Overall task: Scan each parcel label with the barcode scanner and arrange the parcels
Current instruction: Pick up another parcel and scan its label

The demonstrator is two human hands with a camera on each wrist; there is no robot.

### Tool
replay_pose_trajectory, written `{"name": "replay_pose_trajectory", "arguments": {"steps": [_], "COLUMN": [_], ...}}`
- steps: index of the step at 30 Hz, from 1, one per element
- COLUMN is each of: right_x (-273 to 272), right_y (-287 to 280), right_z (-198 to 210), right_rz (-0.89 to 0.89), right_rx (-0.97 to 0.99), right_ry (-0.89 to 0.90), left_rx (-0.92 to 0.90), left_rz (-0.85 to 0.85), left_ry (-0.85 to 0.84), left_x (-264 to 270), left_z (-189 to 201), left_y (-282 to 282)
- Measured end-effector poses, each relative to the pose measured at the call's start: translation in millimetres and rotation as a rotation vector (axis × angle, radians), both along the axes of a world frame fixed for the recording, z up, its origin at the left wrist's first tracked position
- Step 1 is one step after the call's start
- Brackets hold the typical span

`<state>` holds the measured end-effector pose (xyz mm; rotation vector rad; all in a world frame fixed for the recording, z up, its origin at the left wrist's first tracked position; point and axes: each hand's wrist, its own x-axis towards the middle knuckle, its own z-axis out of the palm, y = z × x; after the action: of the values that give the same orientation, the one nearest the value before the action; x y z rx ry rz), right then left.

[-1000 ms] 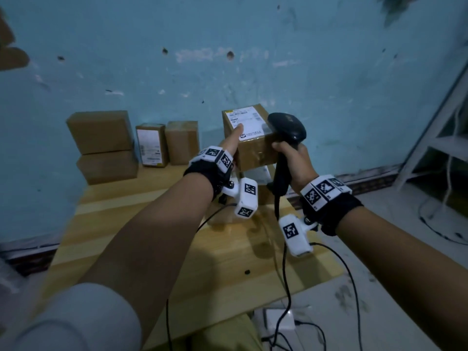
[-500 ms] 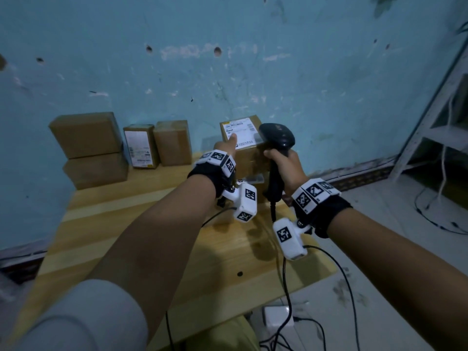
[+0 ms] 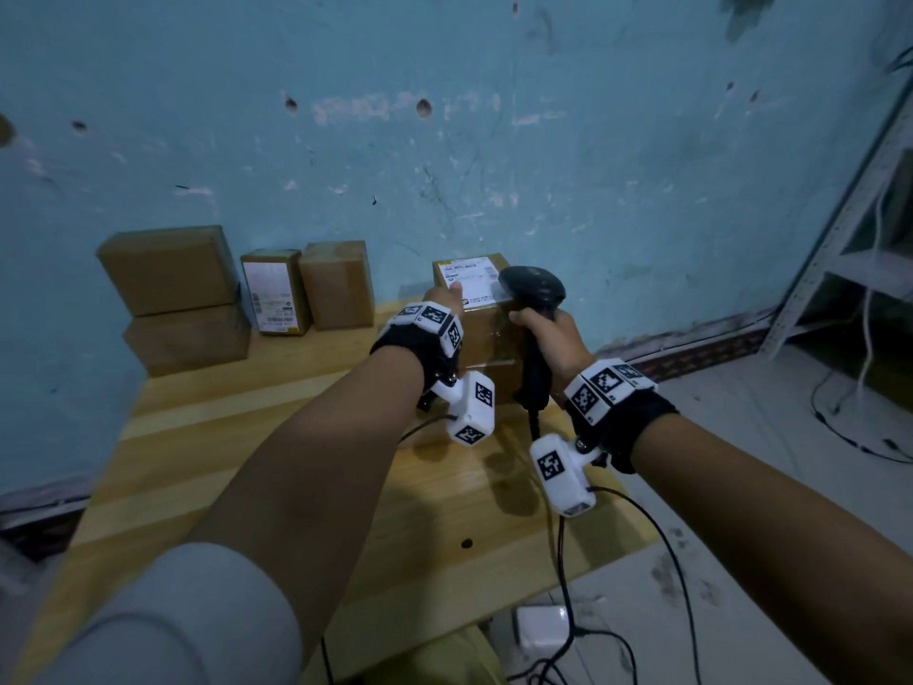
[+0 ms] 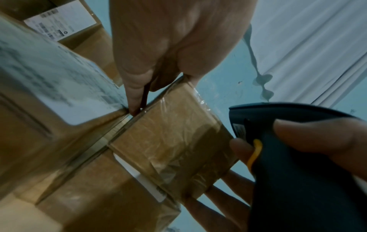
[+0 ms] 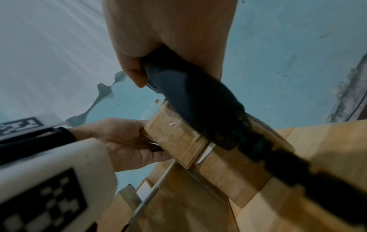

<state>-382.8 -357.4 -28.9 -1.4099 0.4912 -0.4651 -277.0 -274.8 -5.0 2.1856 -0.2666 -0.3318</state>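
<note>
Lowered since a second ago, the labelled parcel (image 3: 486,321) now sits on top of another parcel (image 3: 496,380) at the back of the table (image 3: 237,467), near the blue wall (image 3: 494,140). Gripping it from the left side, the left hand (image 3: 439,301) has fingers curled round its edges and a fingertip on the white label (image 3: 469,284). Just to its right, the right hand (image 3: 548,338) is wrapped round the handle of the black barcode scanner (image 3: 536,294), while four other parcels (image 3: 173,269) stand at the table's back left.
</note>
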Motion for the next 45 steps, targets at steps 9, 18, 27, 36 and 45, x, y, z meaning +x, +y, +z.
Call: {"name": "replay_pose_trajectory", "arguments": {"steps": [9,18,27,36,45], "right_x": [3.7,4.9,3.0,2.4,15.3], "right_y": [3.4,2.3,9.1,9.4,-3.2], "right_z": [-2.8,-5.8,-2.0,-0.7,-14.4], "right_rz": [0.003,0.002,-0.017,-0.023,-0.053], "right_rx": [-0.014,-0.022,-0.049,-0.062,-0.082], "right_ry": [0.009,0.007,0.032,0.069,0.065], "left_rx": [-0.022,0.279,0.561,0.454,0.501], "left_rz": [0.012,-0.343,-0.419,-0.322,-0.248], "left_ry": [-0.027,0.042,-0.192,-0.217,-0.188], "left_x": [-0.8,13.1,19.1,25.2,21.7], "left_z": [8.1,-12.5,-33.9,-38.2,-39.7], "left_y": [18.2,68.6,65.3,62.8,71.3]}}
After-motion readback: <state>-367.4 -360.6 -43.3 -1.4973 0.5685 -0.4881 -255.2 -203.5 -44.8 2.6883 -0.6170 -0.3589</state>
